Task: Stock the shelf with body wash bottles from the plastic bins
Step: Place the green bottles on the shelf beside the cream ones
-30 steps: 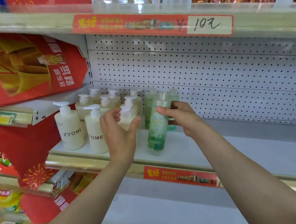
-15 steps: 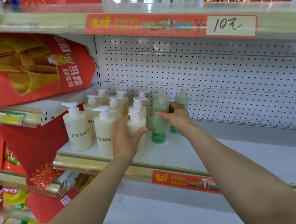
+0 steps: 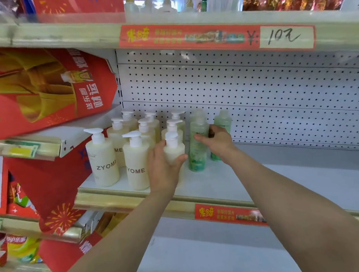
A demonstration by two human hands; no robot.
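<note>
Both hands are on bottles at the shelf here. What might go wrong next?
1. The left hand grips a cream pump bottle set among closely packed cream bottles; a nudge may topple neighbours.
2. The right hand holds the tall, narrow green bottle; withdrawing carelessly might tip it or the second green bottle behind.
3. The front row stands near the shelf lip, so a knocked bottle may fall off.

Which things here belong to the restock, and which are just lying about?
Job: left hand gripping cream pump bottle; right hand holding green bottle; ZYOME bottles; shelf.
Lying about: red poster; price strip; snack packs.
</note>
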